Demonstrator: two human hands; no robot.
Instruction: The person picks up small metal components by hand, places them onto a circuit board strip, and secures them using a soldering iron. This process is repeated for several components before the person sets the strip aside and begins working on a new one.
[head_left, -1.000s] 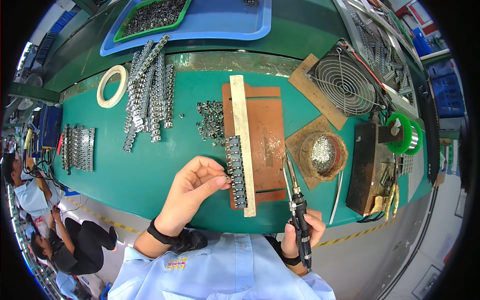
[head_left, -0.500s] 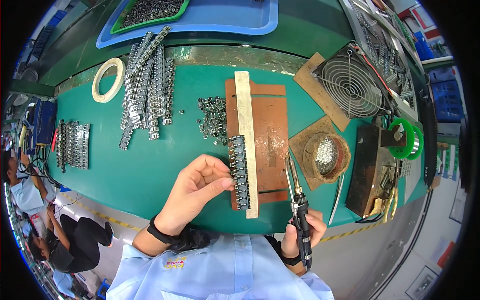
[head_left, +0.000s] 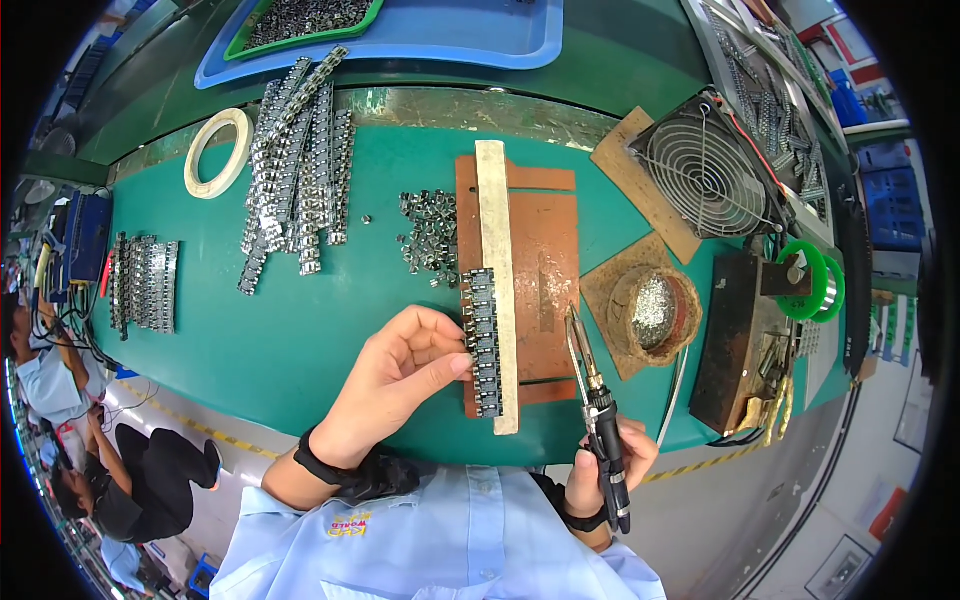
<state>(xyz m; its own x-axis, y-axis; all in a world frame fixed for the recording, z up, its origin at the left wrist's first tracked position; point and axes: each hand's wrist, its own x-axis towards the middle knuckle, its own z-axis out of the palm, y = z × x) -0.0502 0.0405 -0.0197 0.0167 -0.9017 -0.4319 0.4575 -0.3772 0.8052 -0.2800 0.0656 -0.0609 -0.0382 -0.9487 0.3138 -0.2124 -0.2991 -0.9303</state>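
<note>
My left hand (head_left: 395,382) is closed in a pinch at the left edge of a strip of small black components with metal legs (head_left: 483,345). Whatever sits between its fingertips is too small to make out. The strip lies along a pale straight bar (head_left: 495,215), which rests on a reddish-brown board (head_left: 548,240). In my right hand (head_left: 632,462) is a black-handled soldering iron (head_left: 604,430), gripped by the handle. Its metal tip points away from me, over the board's right edge, with a thin rod or wire alongside. A pile of small metal parts (head_left: 430,235) lies left of the board.
Right of the board stand a round brown pot (head_left: 688,318) with silvery bits, a fan (head_left: 705,170), a metal box (head_left: 725,340) and a green solder spool (head_left: 820,282). Component strips (head_left: 290,170), more strips (head_left: 150,285) and a tape roll (head_left: 191,178) lie left. A blue tray (head_left: 480,50) sits behind.
The soldering iron's tip has shifted slightly left over the board's edge. My left hand keeps its pinch at the strip. The whole view has moved a little.
</note>
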